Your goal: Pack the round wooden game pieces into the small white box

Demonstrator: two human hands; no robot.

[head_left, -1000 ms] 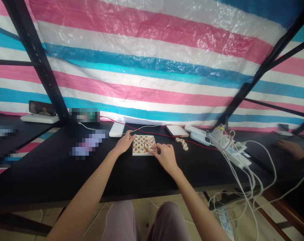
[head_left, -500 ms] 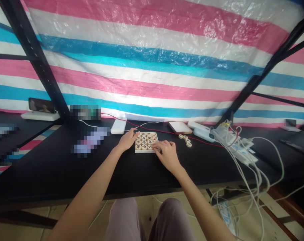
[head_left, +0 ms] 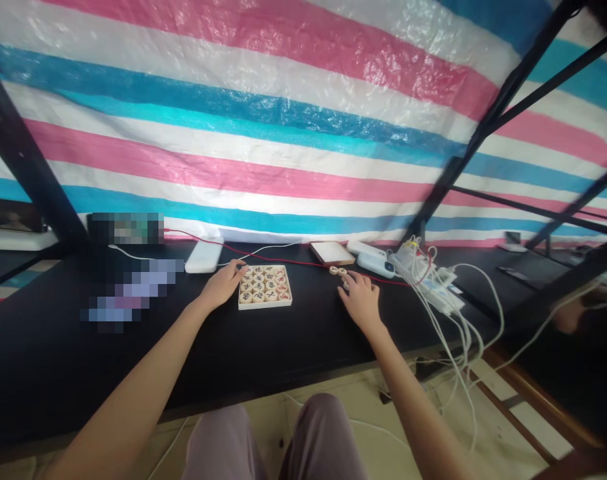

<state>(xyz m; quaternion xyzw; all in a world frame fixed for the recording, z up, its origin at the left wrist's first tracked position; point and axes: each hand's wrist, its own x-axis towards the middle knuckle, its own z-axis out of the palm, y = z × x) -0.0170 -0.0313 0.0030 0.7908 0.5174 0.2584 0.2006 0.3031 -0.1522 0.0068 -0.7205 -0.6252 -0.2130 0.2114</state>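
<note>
A shallow wooden tray (head_left: 264, 305) filled with round wooden chess pieces lies on the black table (head_left: 83, 360). My left hand (head_left: 222, 285) holds the tray's left edge, fingers curled against its far corner. My right hand (head_left: 361, 298) lies to the right of the tray, fingers stretched forward over a small cluster of loose chess pieces (head_left: 337, 271). Two of those pieces show beyond my fingertips; any others are hidden under the hand.
Behind the tray lie a white power bank (head_left: 203, 255), a flat pinkish phone (head_left: 332, 253), a white and blue device (head_left: 376, 265) and a red wire (head_left: 278, 259). White cables (head_left: 436, 293) spill off the table's right edge. Another person's hand (head_left: 568, 319) shows at far right. A striped tarp hangs behind.
My right hand left the tray's right side and moved right onto the loose pieces. My left hand stayed at the tray. The view swung to the right.
</note>
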